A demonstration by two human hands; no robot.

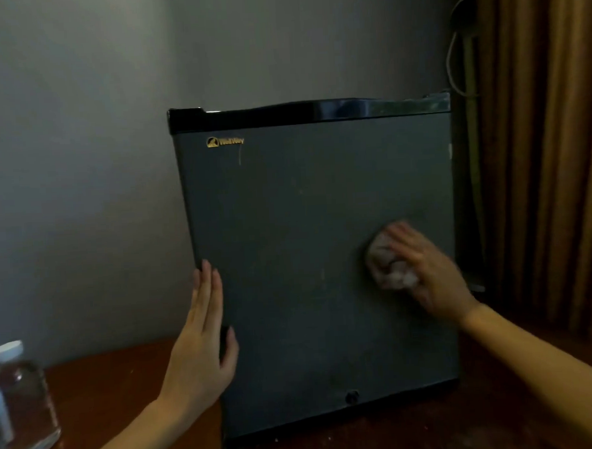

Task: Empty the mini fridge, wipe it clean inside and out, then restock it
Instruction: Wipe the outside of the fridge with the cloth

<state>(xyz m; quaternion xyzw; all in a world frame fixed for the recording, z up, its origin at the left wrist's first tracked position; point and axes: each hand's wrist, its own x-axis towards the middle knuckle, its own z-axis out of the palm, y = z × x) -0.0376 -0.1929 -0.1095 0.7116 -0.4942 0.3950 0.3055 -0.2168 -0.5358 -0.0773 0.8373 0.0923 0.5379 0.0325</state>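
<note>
- One mini fridge (305, 241) fills the centre of the frame, standing upright on the surface with its dark grey door closed. It looks like a heavy, rigid box with a smooth, slightly slick skin. I would not lift it alone; the side edges or the black top trim look like the places to brace it.
- One reddish wooden surface (118, 388) runs along the bottom of the frame and carries the fridge.
- One clear water bottle (19, 403) with a white cap stands at the lower left, well apart from the fridge. It probably belongs to the restock. It looks light, smooth and easy to tip, so it is best taken round the body.
- Two hands are well apart. The left hand (201, 346) lies flat with straight fingers against the door's left edge, apparently steadying it. The right hand (427, 272), at the door's right side, has its fingers curled over a wad.
- One crumpled pale wad (386, 264), cloth or tissue, I cannot tell which, is pressed to the door. It looks soft and compressible and needs firm palm pressure.
</note>
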